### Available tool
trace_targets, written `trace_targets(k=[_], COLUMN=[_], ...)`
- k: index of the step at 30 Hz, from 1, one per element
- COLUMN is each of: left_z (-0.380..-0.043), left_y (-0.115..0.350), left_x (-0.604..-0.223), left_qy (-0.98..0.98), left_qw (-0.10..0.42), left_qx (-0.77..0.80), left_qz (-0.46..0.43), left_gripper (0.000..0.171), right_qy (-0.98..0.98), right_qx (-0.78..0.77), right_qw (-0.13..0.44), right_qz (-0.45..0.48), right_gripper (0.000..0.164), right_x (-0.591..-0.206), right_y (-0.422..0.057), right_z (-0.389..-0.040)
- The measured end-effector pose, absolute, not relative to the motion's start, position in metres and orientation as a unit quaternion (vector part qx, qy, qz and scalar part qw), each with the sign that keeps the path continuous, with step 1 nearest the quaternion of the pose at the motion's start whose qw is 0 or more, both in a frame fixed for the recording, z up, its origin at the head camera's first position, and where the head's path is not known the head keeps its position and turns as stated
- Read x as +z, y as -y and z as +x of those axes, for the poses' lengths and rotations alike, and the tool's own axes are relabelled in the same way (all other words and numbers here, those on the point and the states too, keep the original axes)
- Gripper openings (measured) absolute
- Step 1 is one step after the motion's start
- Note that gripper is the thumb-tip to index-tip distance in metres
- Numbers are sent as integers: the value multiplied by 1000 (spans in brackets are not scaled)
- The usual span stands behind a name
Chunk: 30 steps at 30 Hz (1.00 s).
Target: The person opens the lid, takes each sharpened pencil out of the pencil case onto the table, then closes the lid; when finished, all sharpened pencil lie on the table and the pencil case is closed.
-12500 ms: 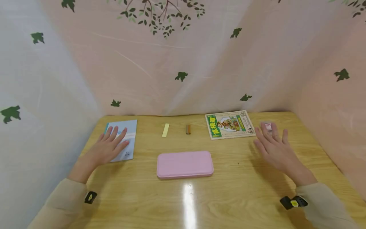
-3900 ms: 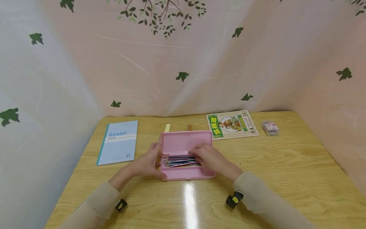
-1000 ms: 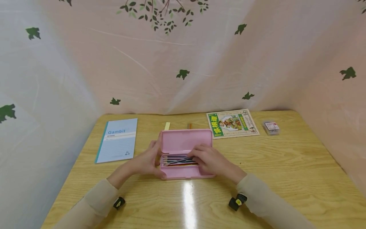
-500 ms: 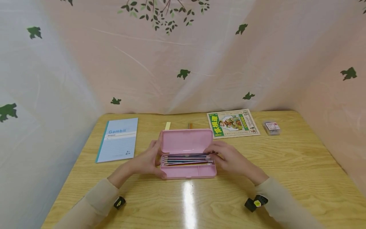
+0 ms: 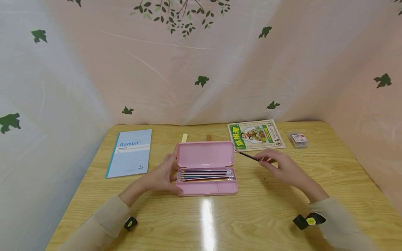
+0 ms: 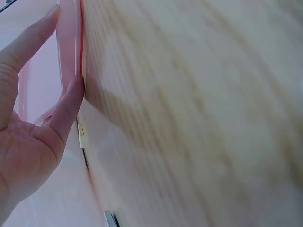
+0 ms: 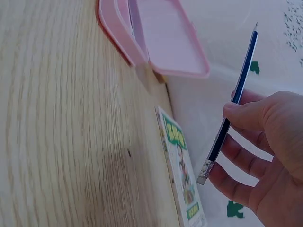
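A pink pencil case (image 5: 198, 189) lies open on the table, its lid (image 5: 205, 154) raised at the back. Several pencils (image 5: 205, 175) with white-looking ends fill its rear compartment; the front compartments look bare. At the case's left end my left hand (image 5: 157, 177) holds it, thumb at the front corner and fingers up by the lid. My right hand (image 5: 286, 169), above the table right of the case, pinches a dark pencil (image 5: 248, 156). In the right wrist view, that pencil (image 7: 242, 75) shows a sharpened tip pointing up and a silver ferrule with an eraser at the lower end.
A blue notebook (image 5: 129, 153) lies at the left. Behind the lid, a pale yellow strip (image 5: 184, 137) and a small brown item (image 5: 208, 138) are partly hidden. A green-and-cream booklet (image 5: 255, 135) and a small clear box (image 5: 298, 140) lie at the back right.
The case was closed at first, hands apart; later both were at the open case. My right hand has since drawn a pencil out and moved right. My left hand stays put.
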State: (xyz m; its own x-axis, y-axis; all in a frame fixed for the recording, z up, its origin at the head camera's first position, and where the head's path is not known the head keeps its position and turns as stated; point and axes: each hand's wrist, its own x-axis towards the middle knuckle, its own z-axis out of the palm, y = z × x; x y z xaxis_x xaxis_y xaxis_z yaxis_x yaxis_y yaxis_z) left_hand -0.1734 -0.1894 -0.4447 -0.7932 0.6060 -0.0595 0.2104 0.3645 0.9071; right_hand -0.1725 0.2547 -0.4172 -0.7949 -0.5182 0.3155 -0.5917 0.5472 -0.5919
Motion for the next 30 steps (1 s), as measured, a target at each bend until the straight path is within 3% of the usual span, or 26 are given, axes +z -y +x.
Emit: trace_targets(k=[17, 30], left_z=[-172, -170], left_y=[193, 191], left_x=[-447, -446], left_qy=[-804, -811], left_qw=[179, 181], left_qx=[507, 496], left_qz=[254, 253], left_gripper=[147, 149], right_qy=[923, 928], right_qx=[203, 175], right_qw=[126, 131], right_qz=[300, 302], right_gripper=[32, 28], right_x=[-432, -452], right_y=[-309, -327], right_z=[-186, -195])
